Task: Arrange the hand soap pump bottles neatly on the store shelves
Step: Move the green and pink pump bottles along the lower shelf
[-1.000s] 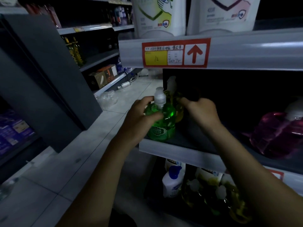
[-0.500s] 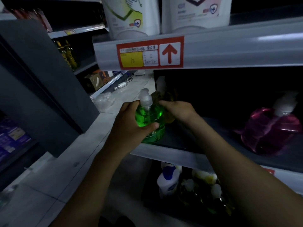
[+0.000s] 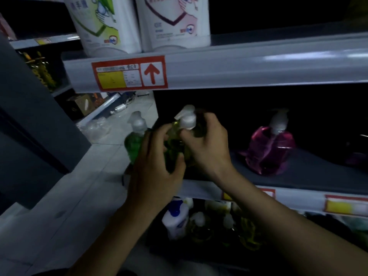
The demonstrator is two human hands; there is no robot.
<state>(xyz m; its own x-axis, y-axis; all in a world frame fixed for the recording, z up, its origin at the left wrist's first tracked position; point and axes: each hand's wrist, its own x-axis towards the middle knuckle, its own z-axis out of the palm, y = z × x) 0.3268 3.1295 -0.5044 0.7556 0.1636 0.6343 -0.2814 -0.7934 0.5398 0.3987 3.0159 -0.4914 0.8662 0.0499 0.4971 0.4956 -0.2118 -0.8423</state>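
1 green bottle (image 3: 132,145) beside left hand (image 3: 157,172) gripping yellow bottle (image 3: 172,142).

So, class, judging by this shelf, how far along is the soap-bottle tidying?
Looks done: the green bottle stands upright at the left end of the shelf. In hand: the left hand and right hand both grip the yellow bottle beside it. Left: the pink bottle stands apart, farther right, not yet lined up.
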